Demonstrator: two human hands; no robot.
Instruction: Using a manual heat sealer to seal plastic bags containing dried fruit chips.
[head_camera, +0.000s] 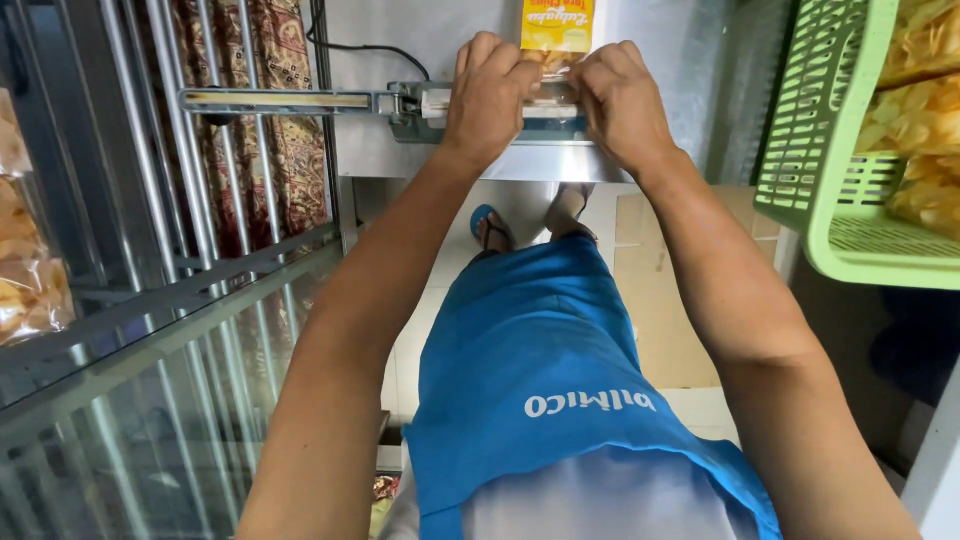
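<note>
My left hand and my right hand both grip the open end of a yellow snack bag full of chips. The bag lies on a steel table at the top of the view. Its end rests in the jaw of a grey-blue heat sealer, whose long metal arm reaches out to the left. My hands sit side by side on the sealer bar, fingers curled over the bag's edge.
A green plastic basket holding bagged chips stands at the right. A metal and glass rack with more chip bags fills the left. Below are my blue apron, sandalled feet and cardboard on the tiled floor.
</note>
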